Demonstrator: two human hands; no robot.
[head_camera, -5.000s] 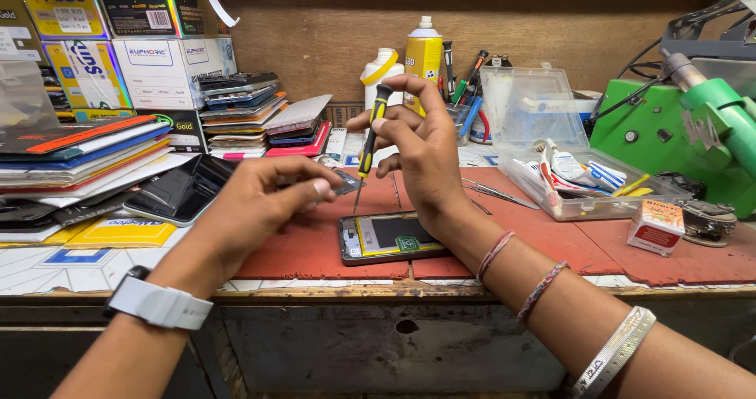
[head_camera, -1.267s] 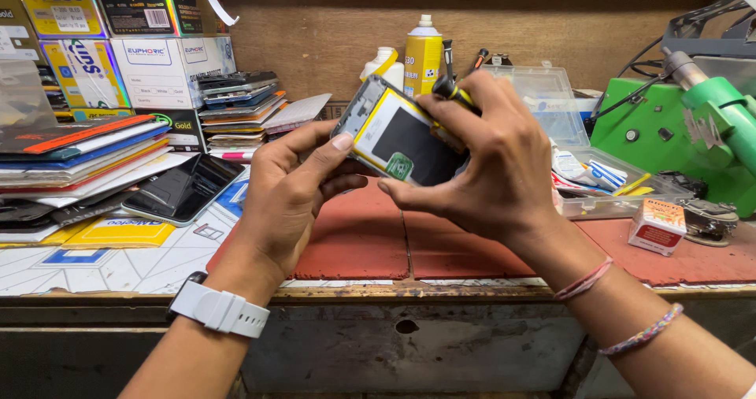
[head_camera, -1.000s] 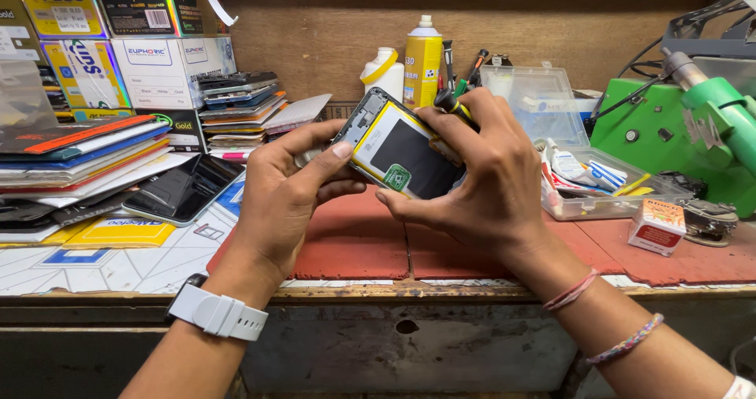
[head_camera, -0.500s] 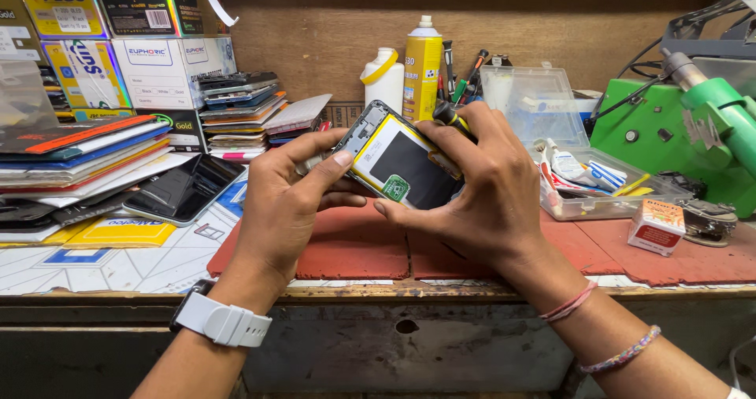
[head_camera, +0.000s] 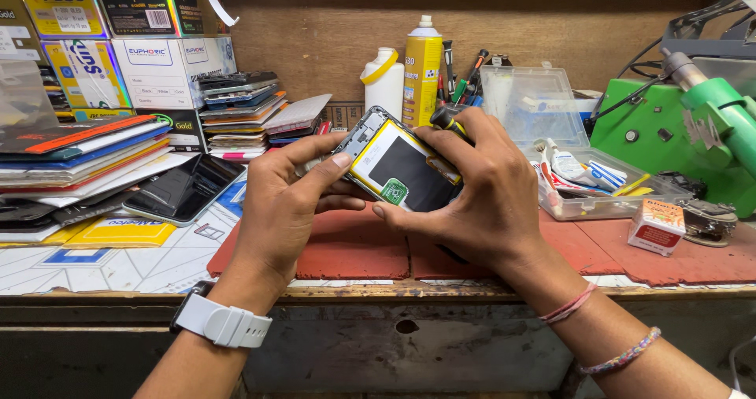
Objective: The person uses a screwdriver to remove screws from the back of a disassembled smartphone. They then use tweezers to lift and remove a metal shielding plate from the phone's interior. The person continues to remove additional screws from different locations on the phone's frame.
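An opened phone (head_camera: 394, 167), back cover off and battery showing, is held tilted above the red mat (head_camera: 346, 249). My left hand (head_camera: 287, 202) grips its left edge, thumb on the battery's rim. My right hand (head_camera: 480, 190) wraps the right and lower side, with a dark-handled screwdriver (head_camera: 449, 118) tucked between its fingers behind the phone.
Stacks of phone parts and boxes (head_camera: 87, 147) crowd the left, with a dark screen panel (head_camera: 181, 190) beside them. A yellow spray can (head_camera: 423, 68) and white bottle (head_camera: 383, 80) stand behind. A clear tray (head_camera: 598, 182), small red box (head_camera: 657, 227) and green machine (head_camera: 677, 131) fill the right.
Five seconds ago the phone lay on the mat under the screwdriver tip. Both hands have since lifted it, and in the last second they shifted it slightly lower and to the left.
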